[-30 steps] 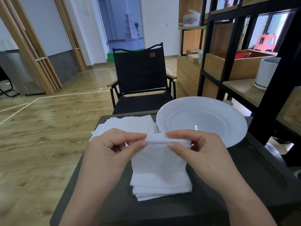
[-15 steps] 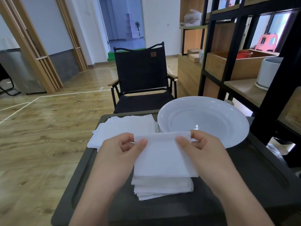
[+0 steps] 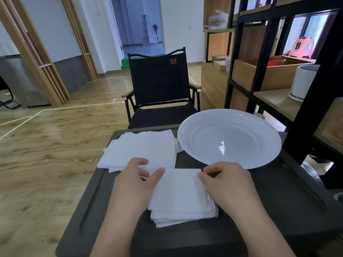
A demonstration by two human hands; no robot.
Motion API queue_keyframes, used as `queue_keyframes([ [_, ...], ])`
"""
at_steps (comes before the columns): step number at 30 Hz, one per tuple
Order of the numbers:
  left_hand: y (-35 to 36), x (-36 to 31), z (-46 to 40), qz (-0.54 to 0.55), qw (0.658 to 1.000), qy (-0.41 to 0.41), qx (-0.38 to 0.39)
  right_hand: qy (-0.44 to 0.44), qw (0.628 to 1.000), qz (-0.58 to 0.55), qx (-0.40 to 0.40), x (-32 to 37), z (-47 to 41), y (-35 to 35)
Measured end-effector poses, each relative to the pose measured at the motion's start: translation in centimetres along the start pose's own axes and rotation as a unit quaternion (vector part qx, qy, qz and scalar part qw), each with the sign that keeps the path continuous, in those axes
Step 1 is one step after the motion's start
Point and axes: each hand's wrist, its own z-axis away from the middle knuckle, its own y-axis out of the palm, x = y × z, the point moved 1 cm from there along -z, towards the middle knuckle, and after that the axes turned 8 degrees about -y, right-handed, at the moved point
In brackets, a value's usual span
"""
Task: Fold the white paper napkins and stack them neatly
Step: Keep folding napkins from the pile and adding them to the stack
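A folded white napkin lies on top of the stack of folded napkins in the middle of the dark tray table. My left hand pinches the napkin's far left corner, thumb on top. At the far right corner, my right hand pinches it between thumb and forefinger. A pile of unfolded napkins lies flat at the far left of the table, just beyond my left fingers.
A large white plate sits at the far right of the table, close to my right hand. A black folding chair stands behind the table. A black-framed wooden shelf rises on the right.
Both hands have lowered the folded napkin from the air onto the stack. It now lies flat on top.
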Motion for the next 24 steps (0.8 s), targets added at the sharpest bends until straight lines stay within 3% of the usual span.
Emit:
queue_keyframes([
  [3, -1.6, -0.2, -0.1, -0.028, 0.999, -0.02, -0.04, -0.012, 0.997, 0.079, 0.001, 0.0, 0.3, -1.3],
  [6, -2.5, -0.6, 0.3, -0.082, 0.996, -0.031, 0.001, -0.004, 0.994, 0.113, -0.008, 0.2, 0.5, -2.2],
  [12, -1.3, -2.3, 2.5, -0.096, 0.991, -0.013, 0.089, 0.04, 0.994, 0.089, 0.051, -0.4, 0.1, -1.3],
  [24, -1.3, -2.2, 2.5, -0.175, 0.983, 0.046, 0.021, 0.019, 0.988, 0.088, 0.123, 0.7, 0.5, -1.5],
])
